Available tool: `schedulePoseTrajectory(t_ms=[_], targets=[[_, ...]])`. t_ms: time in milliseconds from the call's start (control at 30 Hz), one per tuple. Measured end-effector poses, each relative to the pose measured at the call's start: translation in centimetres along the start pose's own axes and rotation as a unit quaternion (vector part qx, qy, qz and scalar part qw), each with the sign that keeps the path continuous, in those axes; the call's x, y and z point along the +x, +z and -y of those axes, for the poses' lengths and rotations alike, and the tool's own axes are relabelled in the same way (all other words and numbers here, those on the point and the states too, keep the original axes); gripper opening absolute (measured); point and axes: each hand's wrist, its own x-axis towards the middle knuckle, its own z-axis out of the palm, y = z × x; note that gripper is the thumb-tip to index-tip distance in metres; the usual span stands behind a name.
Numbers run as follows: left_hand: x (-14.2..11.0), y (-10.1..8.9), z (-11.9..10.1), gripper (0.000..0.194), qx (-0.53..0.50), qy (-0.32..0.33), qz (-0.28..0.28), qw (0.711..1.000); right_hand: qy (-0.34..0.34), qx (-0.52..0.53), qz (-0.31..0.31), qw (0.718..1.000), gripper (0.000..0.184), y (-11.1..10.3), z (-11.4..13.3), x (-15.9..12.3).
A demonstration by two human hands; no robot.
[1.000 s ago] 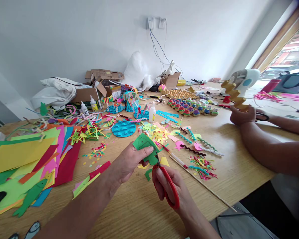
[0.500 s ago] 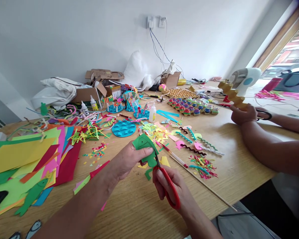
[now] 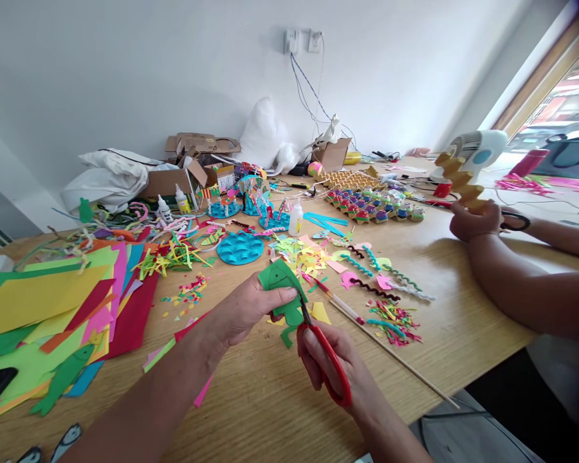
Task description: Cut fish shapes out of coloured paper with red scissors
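Pinched between thumb and fingers of my left hand [image 3: 255,308] is a piece of green paper [image 3: 276,278] with a fish outline drawn on it. My right hand [image 3: 335,360] is closed around red-handled scissors [image 3: 336,370], whose blades meet the green paper at its right edge. How far apart the blades are is hard to see. Below the paper, a curled green scrap [image 3: 286,337] is visible over the wooden table. Just beyond my hands lie yellow paper scraps [image 3: 321,313] and a thin wooden stick [image 3: 395,355].
Coloured paper sheets [image 3: 43,299] are piled at the left, with a green paper fish [image 3: 65,378] on top. A glue bottle [image 3: 296,218] stands behind a blue scalloped disc [image 3: 240,248]. At right, a co-worker's hand [image 3: 477,222] holds a yellow egg-carton strip [image 3: 463,183].
My right hand and the scissors have shifted very slightly right. The green paper stays nearly in place. The co-worker's egg-carton strip has moved a little to the right.
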Motion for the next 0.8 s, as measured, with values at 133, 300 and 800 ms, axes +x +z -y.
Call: schedulePoseTrajectory(t_ms=[133,300,800], targets=[[-0.10,-0.10,-0.22,0.017,0.012,-0.009,0.003,1.000,0.006,0.002,0.002,1.000,0.047,-0.02,0.06,-0.11],[-0.14,-0.40,-0.29,0.016,0.017,-0.012,0.012,1.000,0.018,0.003,0.001,1.000,0.049,0.07,0.05,-0.10],[0.34,-0.94,-0.11,0.019,-0.001,0.004,-0.001,1.000,0.014,-0.006,-0.006,1.000,0.046,0.06,-0.14,0.04]])
